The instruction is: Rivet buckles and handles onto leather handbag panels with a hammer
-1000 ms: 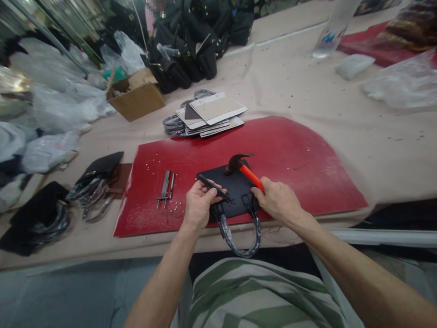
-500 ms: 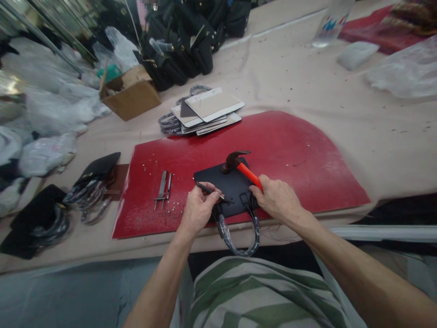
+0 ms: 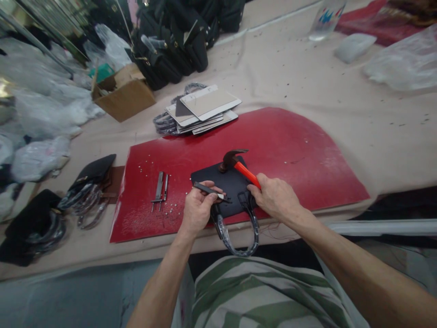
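Note:
My left hand [image 3: 199, 207] pinches a slim dark metal punch [image 3: 205, 187], tilted low with its tip over a black bag panel [image 3: 223, 180]. Closed round the orange handle of a claw hammer [image 3: 246, 173] is my right hand [image 3: 276, 196]; the hammer's head hovers over or rests on the panel's far part, I cannot tell which. A plastic-wrapped handle [image 3: 239, 250] loops from the panel's near edge towards me. The panel lies on a red mat [image 3: 273, 136]. Left of my left hand lie two metal tools, a pronged punch [image 3: 159, 187] and a thinner rod [image 3: 165, 186].
Beyond the mat sits a stack of pale panels [image 3: 210, 102] with wrapped handles. A cardboard box [image 3: 124, 100], black bags [image 3: 170, 50] and a bottle [image 3: 326, 20] stand farther back. Black pieces with handles [image 3: 90, 177] lie at the left. Small punched bits dot the mat.
The punch in my left hand has tilted lower and turned slightly, showing a pale spot near its tip. My right hand keeps the hammer almost still. The whole view has shifted slightly.

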{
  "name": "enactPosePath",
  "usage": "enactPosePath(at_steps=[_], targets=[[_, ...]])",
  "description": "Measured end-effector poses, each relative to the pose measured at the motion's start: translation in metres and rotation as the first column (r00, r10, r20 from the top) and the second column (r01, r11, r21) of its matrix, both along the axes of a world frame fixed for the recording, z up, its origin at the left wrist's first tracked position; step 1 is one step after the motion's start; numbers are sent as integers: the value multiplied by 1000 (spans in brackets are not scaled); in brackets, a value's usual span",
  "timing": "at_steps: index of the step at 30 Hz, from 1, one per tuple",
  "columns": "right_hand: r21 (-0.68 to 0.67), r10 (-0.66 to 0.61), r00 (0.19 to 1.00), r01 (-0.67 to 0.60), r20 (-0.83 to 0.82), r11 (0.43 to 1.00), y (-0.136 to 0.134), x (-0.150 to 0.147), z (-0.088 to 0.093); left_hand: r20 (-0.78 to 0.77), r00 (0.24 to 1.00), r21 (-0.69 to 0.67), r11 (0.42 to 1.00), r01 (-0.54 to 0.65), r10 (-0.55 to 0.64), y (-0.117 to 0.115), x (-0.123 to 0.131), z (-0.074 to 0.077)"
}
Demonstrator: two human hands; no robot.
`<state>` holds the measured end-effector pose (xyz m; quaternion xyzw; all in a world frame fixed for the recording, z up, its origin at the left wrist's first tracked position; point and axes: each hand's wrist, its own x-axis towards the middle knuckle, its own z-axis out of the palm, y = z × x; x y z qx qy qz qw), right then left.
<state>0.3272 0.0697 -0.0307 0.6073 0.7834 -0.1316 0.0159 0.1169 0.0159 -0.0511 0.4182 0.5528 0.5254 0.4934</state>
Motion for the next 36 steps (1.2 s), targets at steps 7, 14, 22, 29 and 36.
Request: enactPosePath(at_steps=[7, 14, 22, 29, 36], targets=[[10, 2, 1000, -2, 10, 1000, 0, 0, 0, 51, 998, 13, 999, 41, -42, -1, -9, -6], [-8, -9, 1000, 10, 22, 1000, 0, -1, 0, 207, 976, -3, 998, 69, -67, -2, -17, -12], [-18, -12, 1000, 13, 23, 1000, 0, 0, 2, 262, 961, -26, 994, 103, -93, 0, -22, -8], [-3, -6, 1000, 6, 25, 1000, 0, 0, 0, 45, 999, 33, 999, 15, -17, -2, -5, -6], [-15, -5, 1000, 5, 14, 1000, 0, 0, 3, -59, 998, 29, 999, -14, 16, -4, 3, -3]])
